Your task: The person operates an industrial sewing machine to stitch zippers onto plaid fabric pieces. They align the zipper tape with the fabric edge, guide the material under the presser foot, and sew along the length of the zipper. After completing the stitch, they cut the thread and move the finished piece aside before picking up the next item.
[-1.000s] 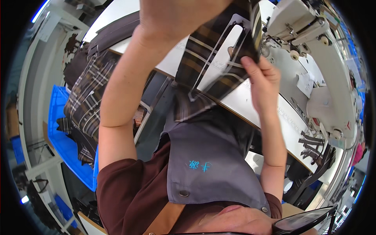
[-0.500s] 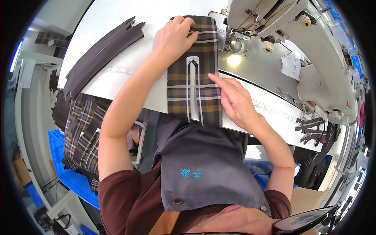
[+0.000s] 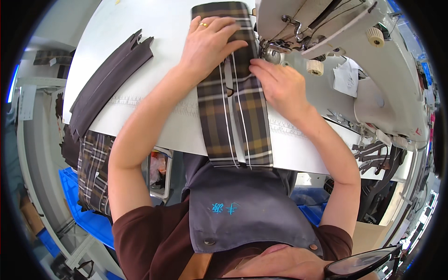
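A long brown, black and white plaid fabric panel [image 3: 212,128] lies over the table beside the sewing machine [image 3: 354,42], its near end at the table's front edge. Two white lines and a pale grey strip [image 3: 239,148] run lengthwise along its middle, with a small dark piece [image 3: 229,92] on the strip. Across the panel's far part rests my left hand [image 3: 208,46], fingers extended and thumb apart, flat on the cloth. My right hand [image 3: 282,86] has its fingers together at the panel's right edge near the needle area; its thumb is mostly hidden.
Dark zigzag-ended fabric strips [image 3: 109,84] lie left on the white table [image 3: 161,81]. More plaid pieces [image 3: 95,175] hang over a blue crate [image 3: 81,219] below. Scissors [image 3: 339,116], a white paper scrap [image 3: 346,80] and dark zippers [image 3: 373,156] lie to the right.
The panel now reaches farther toward me and farther away, and its far end has shifted left. My right hand moved away from me along its edge, the pointing finger drawn in with the others.
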`<state>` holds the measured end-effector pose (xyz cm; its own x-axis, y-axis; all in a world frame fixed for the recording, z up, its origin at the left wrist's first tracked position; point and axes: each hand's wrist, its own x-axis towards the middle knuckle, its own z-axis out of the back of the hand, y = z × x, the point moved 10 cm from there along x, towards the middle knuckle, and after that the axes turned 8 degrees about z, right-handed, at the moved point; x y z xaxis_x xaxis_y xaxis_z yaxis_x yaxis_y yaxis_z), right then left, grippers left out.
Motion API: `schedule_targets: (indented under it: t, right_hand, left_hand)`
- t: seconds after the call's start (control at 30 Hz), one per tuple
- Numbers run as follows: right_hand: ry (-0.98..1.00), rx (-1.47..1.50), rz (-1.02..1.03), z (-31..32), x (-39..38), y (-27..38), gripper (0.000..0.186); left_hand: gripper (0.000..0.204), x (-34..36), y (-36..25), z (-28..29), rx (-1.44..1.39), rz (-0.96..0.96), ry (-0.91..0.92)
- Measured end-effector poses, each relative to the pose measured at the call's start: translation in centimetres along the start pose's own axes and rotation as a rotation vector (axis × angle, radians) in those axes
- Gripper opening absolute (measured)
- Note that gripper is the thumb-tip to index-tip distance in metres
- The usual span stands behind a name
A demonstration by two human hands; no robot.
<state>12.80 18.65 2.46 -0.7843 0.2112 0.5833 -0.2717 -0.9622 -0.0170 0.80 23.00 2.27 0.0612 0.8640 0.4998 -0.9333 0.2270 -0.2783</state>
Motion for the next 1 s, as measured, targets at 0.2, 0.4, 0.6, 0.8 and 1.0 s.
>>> schedule_targets:
  t: [0.2, 0.4, 0.6, 0.8, 1.0]
  right_hand:
    - [0.045, -0.120, -0.048, 1.6, -1.7, -1.2, 0.026]
    - [0.105, -0.136, -0.068, 2.3, -3.2, -1.1, 0.028]
    - [0.069, -0.074, -0.007, 1.0, -1.7, -0.8, 0.036]
    - [0.017, -0.069, 0.037, 0.2, -0.5, -1.1, 0.038]
    - [0.056, -0.167, 0.025, 0.2, -0.7, -1.4, 0.036]
  left_hand:
    - [0.012, -3.0, -2.8, 0.4, -0.058, -0.165, -0.006]
    - [0.014, -3.0, -4.4, -0.1, -0.081, -0.152, 0.015]
    - [0.020, -2.5, -4.1, 0.5, 0.011, -0.226, 0.054]
    - [0.018, -1.8, -3.7, 0.2, 0.030, -0.202, 0.006]
    - [0.015, -1.3, -2.9, -0.3, -0.058, -0.129, 0.014]
